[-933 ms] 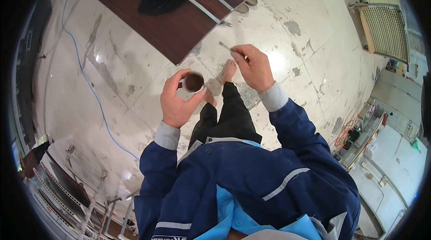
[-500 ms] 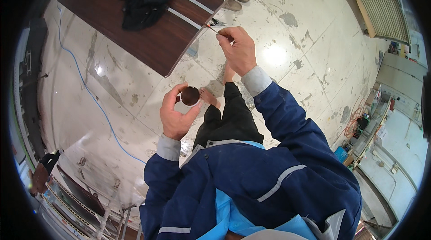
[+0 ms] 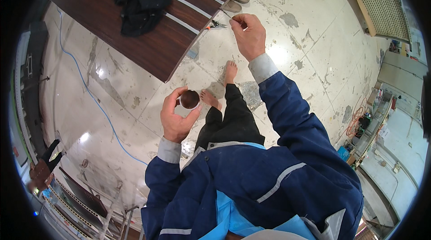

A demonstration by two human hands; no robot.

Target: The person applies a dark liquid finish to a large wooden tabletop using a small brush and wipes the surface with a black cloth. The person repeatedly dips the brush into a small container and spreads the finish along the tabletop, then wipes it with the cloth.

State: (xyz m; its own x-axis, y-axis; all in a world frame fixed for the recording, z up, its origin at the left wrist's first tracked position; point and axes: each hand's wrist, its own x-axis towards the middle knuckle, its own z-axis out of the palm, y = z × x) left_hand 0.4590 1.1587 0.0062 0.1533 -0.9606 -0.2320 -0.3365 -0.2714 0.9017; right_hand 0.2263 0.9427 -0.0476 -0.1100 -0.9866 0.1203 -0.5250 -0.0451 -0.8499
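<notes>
My left hand (image 3: pixel 176 116) is wrapped round a small white cup of dark brown liquid (image 3: pixel 189 99), held upright, well below the near corner of a dark brown wooden panel (image 3: pixel 148 55). Pinched between the fingertips of my right hand (image 3: pixel 248 33) is a slim, brush-like stick (image 3: pixel 226 14). Its far end is at the panel's right edge, close to a pale inlaid strip; whether it touches is too small to tell. Pale metallic strips run along the panel. A crumpled black cloth (image 3: pixel 143 4) lies on top of it.
Orange-handled pliers or snips (image 3: pixel 216 25) and brown shoes (image 3: pixel 238 2) lie on the worn floor (image 3: pixel 301 87) by the panel. A blue hose (image 3: pixel 92 94) runs along the left. At the upper right stands a perforated-seat chair (image 3: pixel 384 11). Another person (image 3: pixel 42 170) is at the far lower left.
My right hand has moved up and slightly right along the panel's edge with the stick. The left hand and cup have barely moved. The panel sits slightly lower and further left in view.
</notes>
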